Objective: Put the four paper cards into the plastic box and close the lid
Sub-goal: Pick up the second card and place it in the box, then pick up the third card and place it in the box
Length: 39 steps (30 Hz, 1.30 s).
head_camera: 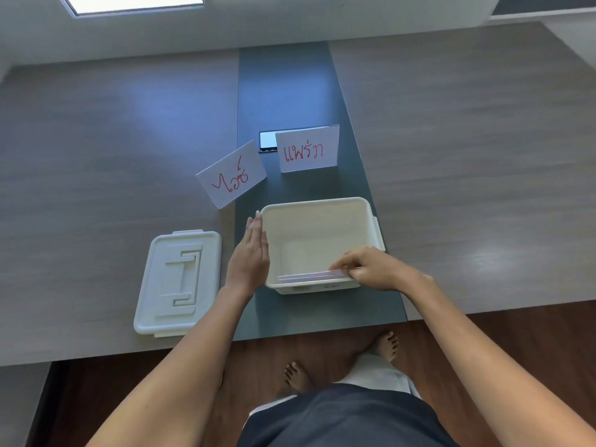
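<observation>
Right fingers (346, 264) pinch cards (309, 276), faces hidden | left fingers (256, 225) together, against box (322, 204)

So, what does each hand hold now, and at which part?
The right hand pinches the cards at their right end, inside the box by its near wall. The left hand holds nothing; it lies flat against the box's left wall.

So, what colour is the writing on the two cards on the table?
Red, on white cards, clear in the head view.

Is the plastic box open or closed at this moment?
Open. The plastic box has no cover; its lid lies flat on the table to its left.
</observation>
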Motion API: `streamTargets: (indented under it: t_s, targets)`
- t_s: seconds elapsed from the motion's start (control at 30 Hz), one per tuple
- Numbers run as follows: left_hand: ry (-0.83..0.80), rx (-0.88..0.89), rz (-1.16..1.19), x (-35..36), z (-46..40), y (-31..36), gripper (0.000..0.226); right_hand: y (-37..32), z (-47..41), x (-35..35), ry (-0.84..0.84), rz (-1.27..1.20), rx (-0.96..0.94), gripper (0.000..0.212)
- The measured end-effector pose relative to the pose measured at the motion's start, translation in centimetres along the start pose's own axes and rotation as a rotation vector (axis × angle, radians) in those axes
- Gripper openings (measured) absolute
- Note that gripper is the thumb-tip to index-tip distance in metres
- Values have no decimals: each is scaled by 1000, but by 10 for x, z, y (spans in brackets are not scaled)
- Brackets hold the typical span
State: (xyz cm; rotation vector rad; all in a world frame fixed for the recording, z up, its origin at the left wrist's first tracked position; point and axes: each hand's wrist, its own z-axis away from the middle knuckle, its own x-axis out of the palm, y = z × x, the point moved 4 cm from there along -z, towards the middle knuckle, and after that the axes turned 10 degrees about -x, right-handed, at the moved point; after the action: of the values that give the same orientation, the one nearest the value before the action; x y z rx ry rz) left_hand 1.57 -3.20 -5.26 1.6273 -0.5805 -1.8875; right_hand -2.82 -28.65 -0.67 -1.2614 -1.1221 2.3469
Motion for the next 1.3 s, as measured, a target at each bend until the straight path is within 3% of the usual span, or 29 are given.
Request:
streamTargets:
  t_s: [0.23,0.47,0.57,0.83,1.3]
  targets:
    - [7,-1,-11,-1,0,1,52,1,-8,-8,-20,-24,43,38]
    - [21,3,-48,-2,2,4,52,-8,-42,-54,390,-19,-163,35]
    - [31,4,-71,-3,2,4,52,-1,-70,-77,449,48,-156,44]
    - [55,22,-139,-3,2,4,52,19,-139,-118,388,451,-51,55]
    - [62,21,-173,0,0,1,51,40,-240,-182,226,539,145,68]
